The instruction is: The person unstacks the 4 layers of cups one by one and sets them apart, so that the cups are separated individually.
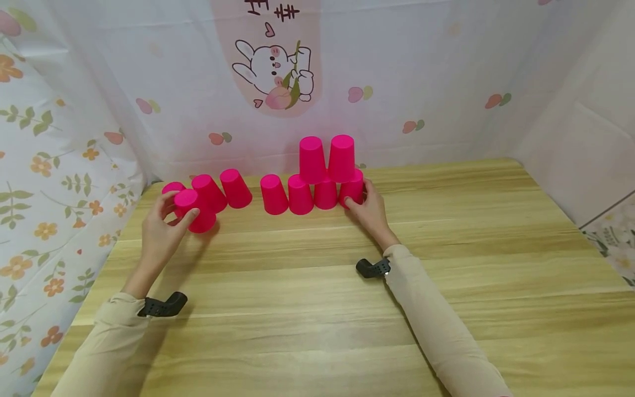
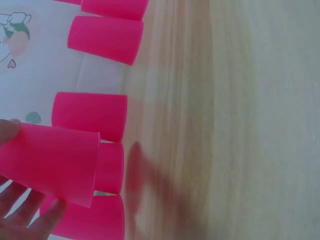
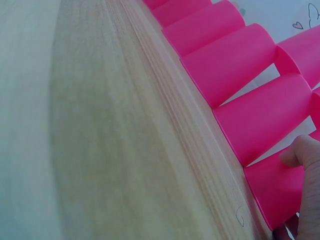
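My left hand (image 1: 161,231) grips an upside-down pink cup (image 1: 200,218) between thumb and fingers, at the left end of the row. In the left wrist view this held cup (image 2: 50,162) overlaps other cups behind it. My right hand (image 1: 372,212) holds the rightmost bottom cup (image 1: 351,190), its thumb on the near side and fingers round the far side. Above, two inverted cups, one left (image 1: 312,160) and one right (image 1: 341,159), stand side by side on the bottom row. In the right wrist view, the gripped cup (image 3: 272,185) is partly hidden by the hand.
Left of the stack, more inverted pink cups stand along the back, among them a middle cup (image 1: 236,189) and a cup (image 1: 210,193) near my left hand. A white printed curtain (image 1: 397,71) hangs behind the wooden table (image 1: 307,309).
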`<state>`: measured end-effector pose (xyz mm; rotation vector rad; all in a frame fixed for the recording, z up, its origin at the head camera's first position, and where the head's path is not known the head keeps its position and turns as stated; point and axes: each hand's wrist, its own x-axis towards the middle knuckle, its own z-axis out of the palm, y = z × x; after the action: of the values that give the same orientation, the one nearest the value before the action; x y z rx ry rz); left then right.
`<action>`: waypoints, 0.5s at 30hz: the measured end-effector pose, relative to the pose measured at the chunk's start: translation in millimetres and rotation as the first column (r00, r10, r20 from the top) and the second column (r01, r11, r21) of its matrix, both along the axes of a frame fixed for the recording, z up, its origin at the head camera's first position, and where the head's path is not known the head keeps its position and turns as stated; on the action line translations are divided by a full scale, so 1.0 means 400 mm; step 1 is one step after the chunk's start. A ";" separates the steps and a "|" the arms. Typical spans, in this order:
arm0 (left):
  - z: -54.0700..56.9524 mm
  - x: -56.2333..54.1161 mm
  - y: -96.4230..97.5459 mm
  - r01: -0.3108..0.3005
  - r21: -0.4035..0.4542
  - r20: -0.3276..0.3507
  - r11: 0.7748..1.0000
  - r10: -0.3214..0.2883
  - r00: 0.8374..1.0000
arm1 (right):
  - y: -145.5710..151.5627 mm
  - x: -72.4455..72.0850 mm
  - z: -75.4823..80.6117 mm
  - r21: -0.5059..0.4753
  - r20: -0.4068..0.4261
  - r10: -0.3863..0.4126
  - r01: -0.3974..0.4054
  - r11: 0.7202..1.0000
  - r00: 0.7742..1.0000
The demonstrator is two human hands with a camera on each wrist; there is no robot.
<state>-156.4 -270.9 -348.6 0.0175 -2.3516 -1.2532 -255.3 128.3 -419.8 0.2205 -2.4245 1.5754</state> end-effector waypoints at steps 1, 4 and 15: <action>-0.007 -0.005 -0.006 -0.002 -0.004 0.006 1.000 0.002 1.000 | 0.000 0.000 0.000 -0.004 0.000 0.000 0.000 1.000 1.000; -0.019 -0.013 -0.013 -0.009 -0.019 0.017 1.000 0.009 1.000 | 0.000 0.000 -0.001 -0.014 0.006 0.002 -0.001 1.000 1.000; -0.027 -0.019 -0.010 -0.044 -0.031 0.030 0.999 0.045 0.999 | -0.001 -0.001 0.001 -0.001 0.012 -0.003 0.003 1.000 1.000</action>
<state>-163.9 -274.8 -359.3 0.0794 -2.3831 -1.2047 -255.6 127.9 -419.4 0.2071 -2.4324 1.5806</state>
